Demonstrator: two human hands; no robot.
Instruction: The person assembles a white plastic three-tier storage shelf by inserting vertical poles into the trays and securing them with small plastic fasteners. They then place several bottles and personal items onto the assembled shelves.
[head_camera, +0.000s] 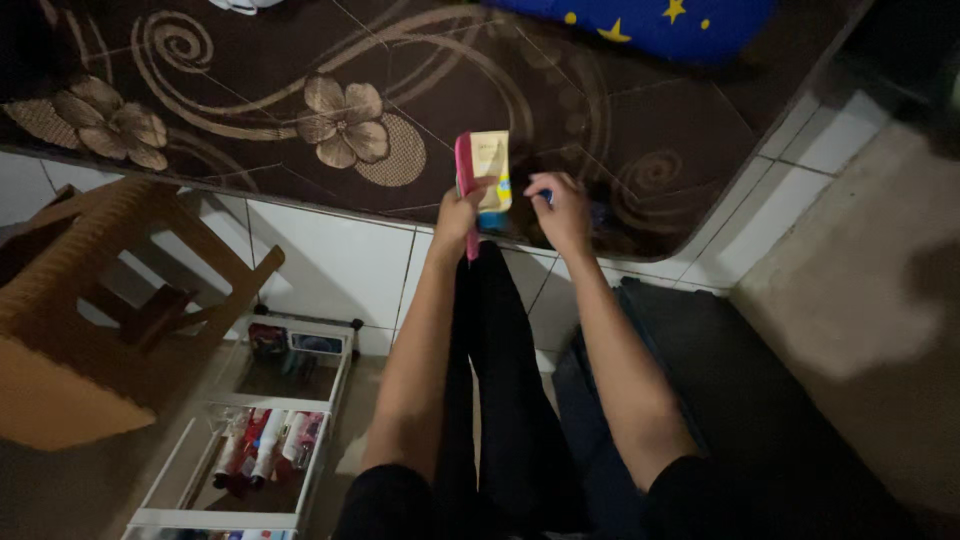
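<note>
brown floral carpet (300, 80), pink comb (465, 185), blue starred cushion (650, 25)

Upright cream packet (490, 165) (blue bottom) beside a pink comb (465, 190)

The light is dim and the edges of the view sink into shadow. A dark brown rug (300, 90) with pale swirls and tan flowers covers the upper part of the floor. Beside it lie white floor tiles (330, 265) with dark grout lines. A blue cushion with yellow stars (650, 20) rests at the rug's far edge. At the left stands a woven tan stool (90, 300), tipped at an angle. Below it sits a white-framed rack (260, 440) holding tubes and small bottles. At the right a dark mat (760, 400) meets a pale grey patch of floor (860, 270).
</note>
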